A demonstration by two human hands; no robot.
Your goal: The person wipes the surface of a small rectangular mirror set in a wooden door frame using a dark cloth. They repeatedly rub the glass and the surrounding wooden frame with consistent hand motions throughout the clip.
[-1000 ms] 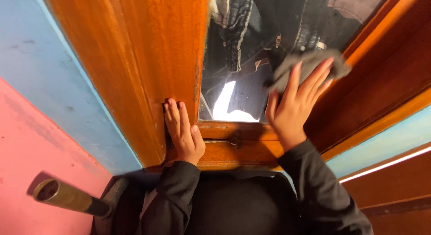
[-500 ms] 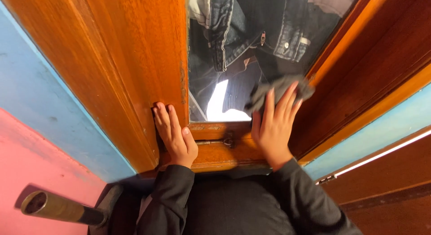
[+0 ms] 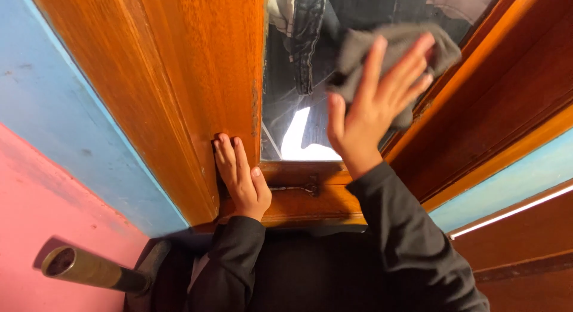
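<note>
Glossy varnished wood frame (image 3: 197,79) surrounds a smooth, reflective glass pane (image 3: 298,109). At one o'clock, a soft matt grey cloth (image 3: 388,43); at seven, a dull brass-coloured metal tube (image 3: 83,267).

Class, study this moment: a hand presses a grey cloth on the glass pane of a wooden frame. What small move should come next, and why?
Probably draw the right hand and its grey cloth down the glass pane: the cloth sits near the pane's upper right, the glass below it lies uncovered, and the left hand rests flat on the wooden frame.
</note>
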